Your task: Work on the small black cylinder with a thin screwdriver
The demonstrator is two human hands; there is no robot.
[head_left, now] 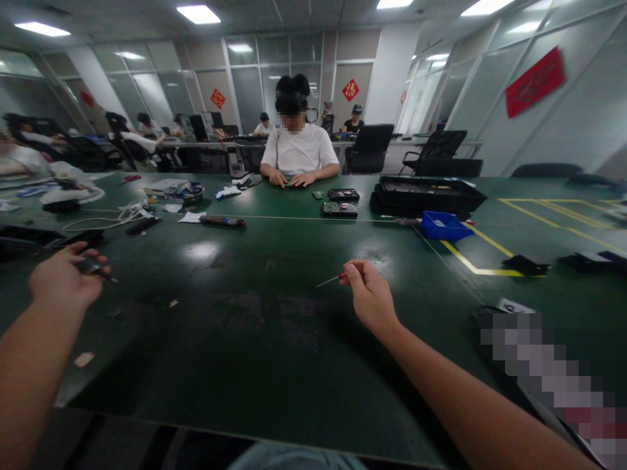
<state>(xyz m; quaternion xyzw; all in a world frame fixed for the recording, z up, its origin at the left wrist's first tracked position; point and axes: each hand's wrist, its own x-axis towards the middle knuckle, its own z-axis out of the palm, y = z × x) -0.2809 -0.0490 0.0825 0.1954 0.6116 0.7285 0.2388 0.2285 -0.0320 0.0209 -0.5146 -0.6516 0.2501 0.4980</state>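
Note:
My right hand point(368, 295) hovers over the dark green table point(255, 326), fingers closed round a small red-handled screwdriver point(331, 280) whose thin metal tip points left. My left hand point(63, 277) is at the far left, closed on a small dark tool point(93, 267) with a short tip pointing right. Both forearms reach in from the near edge. Nothing lies directly under either hand except bare table.
A person in a white shirt point(298, 151) sits across the table with hard drives point(339, 209) beside them. A blue bin point(445, 226) and a black tray point(426, 194) stand at the right. Cables and tools point(147, 215) lie at the far left. Yellow tape lines point(480, 258) mark the right side.

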